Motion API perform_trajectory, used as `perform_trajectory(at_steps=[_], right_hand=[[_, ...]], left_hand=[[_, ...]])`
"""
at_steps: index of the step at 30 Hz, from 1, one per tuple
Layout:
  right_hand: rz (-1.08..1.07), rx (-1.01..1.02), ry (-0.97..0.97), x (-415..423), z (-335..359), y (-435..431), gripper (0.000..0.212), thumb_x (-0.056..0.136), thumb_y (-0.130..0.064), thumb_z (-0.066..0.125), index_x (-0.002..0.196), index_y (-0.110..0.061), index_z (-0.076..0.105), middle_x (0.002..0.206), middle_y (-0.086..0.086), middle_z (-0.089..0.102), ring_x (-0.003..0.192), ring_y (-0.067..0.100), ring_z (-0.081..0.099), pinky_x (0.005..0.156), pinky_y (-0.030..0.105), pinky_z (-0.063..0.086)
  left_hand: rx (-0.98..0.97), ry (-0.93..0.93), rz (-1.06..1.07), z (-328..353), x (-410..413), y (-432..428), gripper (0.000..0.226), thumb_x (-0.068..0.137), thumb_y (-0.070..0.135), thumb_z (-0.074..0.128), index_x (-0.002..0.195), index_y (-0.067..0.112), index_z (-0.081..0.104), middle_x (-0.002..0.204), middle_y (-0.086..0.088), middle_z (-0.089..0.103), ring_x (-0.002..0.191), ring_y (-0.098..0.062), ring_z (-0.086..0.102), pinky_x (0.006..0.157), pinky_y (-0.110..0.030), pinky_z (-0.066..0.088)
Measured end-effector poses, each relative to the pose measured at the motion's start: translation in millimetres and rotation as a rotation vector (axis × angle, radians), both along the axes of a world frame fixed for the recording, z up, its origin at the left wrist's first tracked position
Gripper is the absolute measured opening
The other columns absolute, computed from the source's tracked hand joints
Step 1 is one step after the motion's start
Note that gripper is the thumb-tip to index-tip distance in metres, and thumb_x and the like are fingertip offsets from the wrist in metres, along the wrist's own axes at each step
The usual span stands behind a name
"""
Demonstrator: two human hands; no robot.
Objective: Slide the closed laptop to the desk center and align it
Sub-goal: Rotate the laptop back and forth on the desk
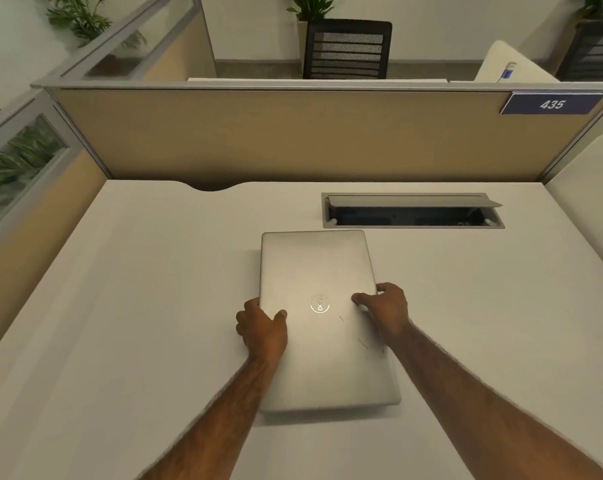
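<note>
A closed silver laptop (319,271) lies flat on the white desk (137,306), its long side running away from me and its round logo turned sideways. My left hand (261,329) grips its left edge, thumb on the lid and fingers curled around the side. My right hand (385,311) grips the right edge the same way, level with the logo. The laptop's near corner sits just right of my left forearm.
An open cable box (412,211) with a raised flap is set into the desk just beyond the laptop's far right corner. A tan partition (293,133) with a "435" sign (551,104) closes the back. A curved cutout (212,187) notches the desk's rear edge.
</note>
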State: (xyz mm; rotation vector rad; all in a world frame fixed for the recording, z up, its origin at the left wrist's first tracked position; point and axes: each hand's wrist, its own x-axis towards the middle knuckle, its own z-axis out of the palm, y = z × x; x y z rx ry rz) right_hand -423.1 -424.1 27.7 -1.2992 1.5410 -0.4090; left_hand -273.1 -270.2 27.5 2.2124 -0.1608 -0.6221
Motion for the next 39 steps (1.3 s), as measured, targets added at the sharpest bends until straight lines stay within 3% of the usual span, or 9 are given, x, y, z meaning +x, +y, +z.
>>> perform_trajectory(at_steps=[5, 9, 12, 21, 24, 29, 34, 36, 39], right_hand=[[0.076, -0.009, -0.003, 5, -10, -9, 0.077, 0.044, -0.047, 0.084, 0.111, -0.013, 0.068, 0.104, 0.005, 0.075, 0.092, 0.026, 0.074, 0.088, 0.047, 0.062], [0.130, -0.003, 0.002, 10, -6, -16, 0.047, 0.055, -0.034, 0.088, 0.094, -0.017, 0.068, 0.090, 0.005, 0.077, 0.083, 0.027, 0.076, 0.081, 0.046, 0.063], [0.169, 0.004, -0.001, 12, -1, -20, 0.035, 0.067, -0.019, 0.090, 0.093, -0.012, 0.067, 0.088, 0.009, 0.076, 0.078, 0.027, 0.074, 0.071, 0.036, 0.061], [0.266, 0.039, 0.003, 16, 3, -34, 0.041, 0.073, -0.010, 0.089, 0.106, -0.005, 0.066, 0.086, 0.003, 0.067, 0.071, 0.019, 0.064, 0.059, 0.026, 0.047], [0.315, 0.025, 0.027, 20, 5, -41, 0.044, 0.071, -0.011, 0.090, 0.109, -0.003, 0.067, 0.095, 0.011, 0.069, 0.074, 0.022, 0.064, 0.061, 0.026, 0.047], [0.413, 0.005, 0.084, 27, 9, -50, 0.047, 0.072, -0.013, 0.090, 0.112, -0.006, 0.067, 0.093, 0.003, 0.062, 0.081, 0.019, 0.061, 0.066, 0.028, 0.047], [0.479, -0.035, 0.133, 36, 10, -55, 0.046, 0.072, -0.014, 0.090, 0.112, -0.006, 0.070, 0.106, 0.007, 0.061, 0.099, 0.027, 0.060, 0.081, 0.031, 0.048], [0.504, -0.033, 0.149, 39, 13, -56, 0.046, 0.073, -0.013, 0.090, 0.114, -0.006, 0.070, 0.100, 0.004, 0.060, 0.099, 0.025, 0.058, 0.083, 0.031, 0.047], [0.553, -0.047, 0.181, 45, 14, -61, 0.051, 0.075, -0.014, 0.089, 0.121, -0.004, 0.069, 0.115, 0.008, 0.058, 0.101, 0.024, 0.054, 0.086, 0.030, 0.044]], left_hand=[[-0.037, 0.034, 0.089, -3, -11, 9, 0.052, 0.086, 0.015, 0.071, 0.131, 0.005, 0.046, 0.136, -0.021, 0.046, 0.129, -0.041, 0.040, 0.101, -0.044, 0.039], [-0.040, 0.046, 0.112, -6, -19, 18, 0.053, 0.084, 0.016, 0.074, 0.127, 0.001, 0.046, 0.134, -0.021, 0.048, 0.126, -0.042, 0.043, 0.101, -0.046, 0.041], [-0.018, 0.036, 0.095, -8, -23, 24, 0.053, 0.083, 0.018, 0.076, 0.123, -0.002, 0.047, 0.130, -0.022, 0.050, 0.122, -0.043, 0.046, 0.101, -0.048, 0.042], [-0.057, 0.042, 0.057, -13, -37, 40, 0.043, 0.082, 0.016, 0.076, 0.111, 0.003, 0.048, 0.119, -0.015, 0.056, 0.110, -0.037, 0.057, 0.097, -0.048, 0.049], [-0.054, 0.054, 0.064, -17, -47, 43, 0.041, 0.082, 0.013, 0.075, 0.110, 0.001, 0.046, 0.118, -0.019, 0.055, 0.109, -0.040, 0.057, 0.096, -0.049, 0.049], [-0.050, 0.116, 0.092, -18, -65, 45, 0.038, 0.084, 0.008, 0.072, 0.108, -0.001, 0.044, 0.118, -0.022, 0.054, 0.109, -0.043, 0.057, 0.096, -0.048, 0.048], [-0.040, 0.192, 0.127, -18, -79, 44, 0.038, 0.082, 0.008, 0.069, 0.109, -0.002, 0.045, 0.117, -0.023, 0.055, 0.108, -0.042, 0.057, 0.096, -0.048, 0.049], [-0.055, 0.232, 0.146, -16, -84, 44, 0.036, 0.083, 0.007, 0.067, 0.109, -0.002, 0.043, 0.117, -0.023, 0.054, 0.105, -0.040, 0.056, 0.094, -0.044, 0.049], [-0.091, 0.292, 0.172, -12, -89, 43, 0.030, 0.084, 0.004, 0.063, 0.105, 0.001, 0.040, 0.115, -0.021, 0.052, 0.093, -0.031, 0.052, 0.081, -0.033, 0.043]])
